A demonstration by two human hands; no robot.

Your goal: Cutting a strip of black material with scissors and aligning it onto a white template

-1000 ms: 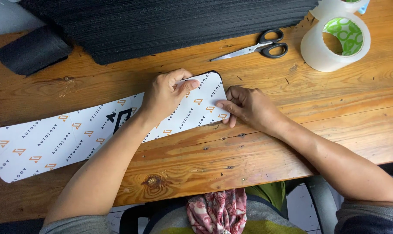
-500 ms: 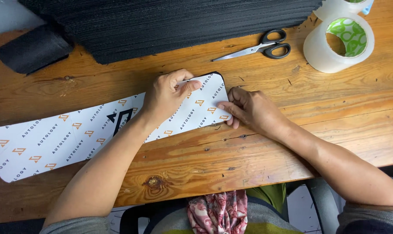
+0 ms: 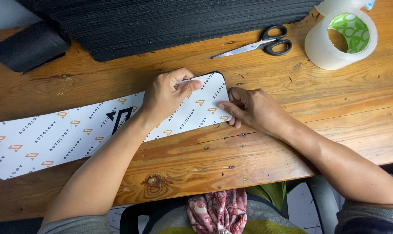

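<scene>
A long white strip [image 3: 66, 136] with small orange and black printed marks lies flat across the wooden table [image 3: 257, 151], its rounded right end edged in black. My left hand [image 3: 168, 95] presses down on the strip near that right end, fingers curled and thumb stretched along the top. My right hand [image 3: 253, 108] rests at the strip's right edge, fingertips pinching or pressing its lower corner.
A stack of black ribbed sheets [image 3: 162, 21] fills the back of the table. Scissors [image 3: 261, 43] with black handles lie closed behind the hands. A large roll of clear tape [image 3: 339, 41] stands at the back right. A dark rolled piece [image 3: 29, 45] sits back left.
Both hands stay on the strip's right end with only slight finger shifts. The view has drifted a little.
</scene>
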